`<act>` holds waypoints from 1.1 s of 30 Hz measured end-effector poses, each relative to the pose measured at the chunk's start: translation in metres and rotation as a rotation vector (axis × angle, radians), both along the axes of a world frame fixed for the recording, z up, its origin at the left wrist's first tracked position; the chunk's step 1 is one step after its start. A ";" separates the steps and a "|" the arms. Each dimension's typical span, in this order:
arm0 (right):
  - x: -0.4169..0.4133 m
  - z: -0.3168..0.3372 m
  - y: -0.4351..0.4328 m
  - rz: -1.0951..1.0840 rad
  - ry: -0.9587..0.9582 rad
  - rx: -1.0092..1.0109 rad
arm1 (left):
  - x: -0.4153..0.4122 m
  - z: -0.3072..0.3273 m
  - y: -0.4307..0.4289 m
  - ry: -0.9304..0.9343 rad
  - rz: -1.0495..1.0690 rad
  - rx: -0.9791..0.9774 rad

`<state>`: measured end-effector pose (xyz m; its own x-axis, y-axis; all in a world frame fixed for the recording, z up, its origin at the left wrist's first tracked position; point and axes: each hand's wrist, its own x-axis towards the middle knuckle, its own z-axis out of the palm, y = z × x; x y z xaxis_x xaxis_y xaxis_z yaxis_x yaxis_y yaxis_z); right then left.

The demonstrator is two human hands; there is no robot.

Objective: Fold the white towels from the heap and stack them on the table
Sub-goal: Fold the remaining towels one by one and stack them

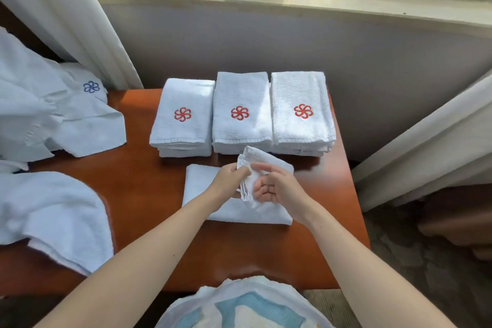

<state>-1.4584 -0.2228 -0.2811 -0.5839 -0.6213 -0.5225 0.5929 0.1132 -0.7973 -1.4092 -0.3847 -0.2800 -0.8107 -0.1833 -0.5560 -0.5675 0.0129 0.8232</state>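
Left hand (pixel 230 181) is up over the middle of the table (pixel 149 189), fingers curled tight round a bunched edge of the towel (pixel 202 189), lifting a flap (pixel 259 160) clear of the rest. Right hand (pixel 277 186) sits just beside it, palm turned up, fingers curled in against the cloth. Whether it has a real pinch on that flap or only touches it, I cannot tell from this angle.

The towel itself lies half folded on the table, directly in front of the three stacks (pixel 241 114) along the far edge. The heap (pixel 40 114) waits off to the left.

Now, the risks. That flap is gathered, not flat, so if it comes down as it is, the fold will likely land crooked or lumpy. The raised corner also hangs very near the front of the middle stack, and a forward sweep could nudge its top towel askew. And with one hand doing most of the gripping, the layers underneath may drag and slide out of line.
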 end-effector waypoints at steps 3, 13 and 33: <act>0.011 0.000 -0.029 0.019 0.022 0.019 | 0.012 -0.002 -0.026 -0.019 0.012 -0.099; 0.034 -0.006 -0.068 -0.304 0.482 0.494 | 0.039 -0.021 -0.091 -0.027 -0.017 -0.251; 0.065 -0.044 -0.076 0.349 0.972 1.053 | 0.060 -0.043 -0.128 -0.181 -0.157 -0.745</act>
